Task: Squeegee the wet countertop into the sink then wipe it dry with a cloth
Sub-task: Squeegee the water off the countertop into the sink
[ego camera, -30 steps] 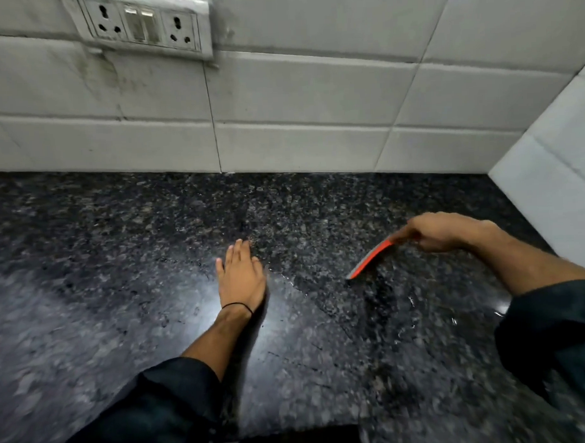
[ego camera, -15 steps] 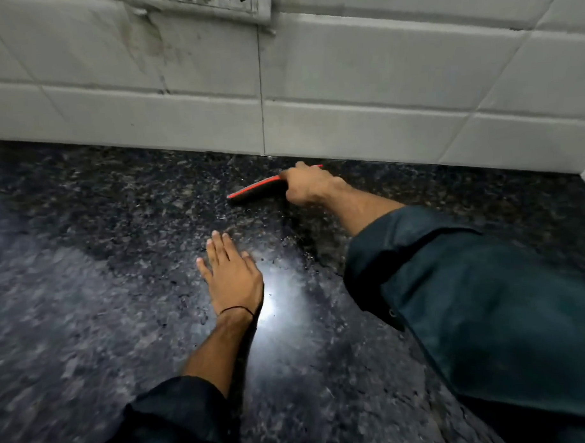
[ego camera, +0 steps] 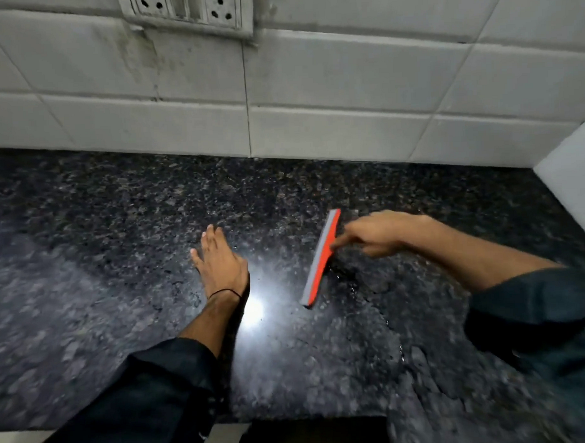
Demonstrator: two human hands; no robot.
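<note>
A right hand grips an orange, grey-bladed squeegee edge-down to push water across speckled black granite countertop; the left hand, fingers flat and empty, braces.

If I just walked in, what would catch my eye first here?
Probably the orange squeegee, held by the right hand, its blade down on the dark granite countertop. Next, the left hand pressed flat on the countertop, beside a bright glare.
</note>
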